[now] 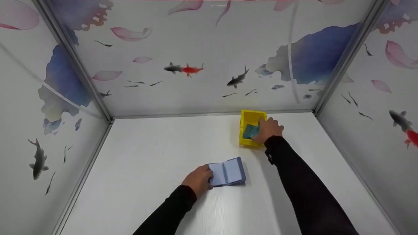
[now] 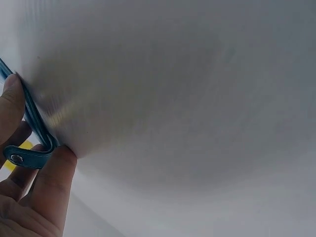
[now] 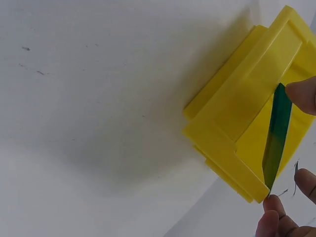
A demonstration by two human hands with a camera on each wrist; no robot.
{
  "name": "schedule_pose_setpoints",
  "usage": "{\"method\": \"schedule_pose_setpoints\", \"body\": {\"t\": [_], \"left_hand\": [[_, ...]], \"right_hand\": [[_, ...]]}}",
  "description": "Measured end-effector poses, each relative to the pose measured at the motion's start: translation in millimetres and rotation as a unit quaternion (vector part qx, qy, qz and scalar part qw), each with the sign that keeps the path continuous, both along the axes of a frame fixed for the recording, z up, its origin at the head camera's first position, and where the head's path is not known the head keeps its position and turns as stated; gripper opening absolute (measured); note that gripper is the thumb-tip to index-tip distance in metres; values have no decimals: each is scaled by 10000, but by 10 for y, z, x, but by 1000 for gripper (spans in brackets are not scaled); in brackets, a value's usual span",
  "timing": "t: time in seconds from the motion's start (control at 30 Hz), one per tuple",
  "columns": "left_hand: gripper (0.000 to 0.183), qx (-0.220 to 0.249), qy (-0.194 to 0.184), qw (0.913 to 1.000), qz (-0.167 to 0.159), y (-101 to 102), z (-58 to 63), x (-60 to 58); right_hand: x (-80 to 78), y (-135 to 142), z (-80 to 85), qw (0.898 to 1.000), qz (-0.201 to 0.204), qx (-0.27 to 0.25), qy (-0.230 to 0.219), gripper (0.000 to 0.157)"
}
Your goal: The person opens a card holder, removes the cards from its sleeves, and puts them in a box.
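Observation:
My left hand [image 1: 197, 179] grips the left edge of a small blue wallet [image 1: 234, 171], which lies spread with its pale inner sides facing up. In the left wrist view, thumb and fingers pinch its folded edge, and a strap [image 2: 29, 158] with a metal snap sticks out between them. Up at the yellow bin [image 1: 242, 130], my right hand [image 1: 271, 130] reaches over the right side of the mouth. It holds a flat teal card [image 1: 250, 131] there. The right wrist view shows the card [image 3: 278, 133] edge-on, slanting across the bin's opening between thumb and fingers.
The bin stands on a white table [image 1: 147, 156] close to the back wall [image 1: 196, 94]. Panels printed with fish and petals enclose the table at the back, left [image 1: 19, 98] and right [image 1: 362, 124], joined by grey metal corner posts.

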State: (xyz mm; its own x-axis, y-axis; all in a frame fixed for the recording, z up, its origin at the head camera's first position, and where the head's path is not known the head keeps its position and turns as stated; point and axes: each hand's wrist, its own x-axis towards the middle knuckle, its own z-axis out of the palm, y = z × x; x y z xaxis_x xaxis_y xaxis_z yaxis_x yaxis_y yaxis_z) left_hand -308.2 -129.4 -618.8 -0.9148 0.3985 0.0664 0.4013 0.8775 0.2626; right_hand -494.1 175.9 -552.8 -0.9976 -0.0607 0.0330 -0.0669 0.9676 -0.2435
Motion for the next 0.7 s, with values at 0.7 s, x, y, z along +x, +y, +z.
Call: {"method": "schedule_pose_setpoints", "body": {"t": [0.7], "left_hand": [[34,89,-156,9998,109,4,50,33]], "right_hand": [[161,139,-28,9996,248,-150,74,46]]}}
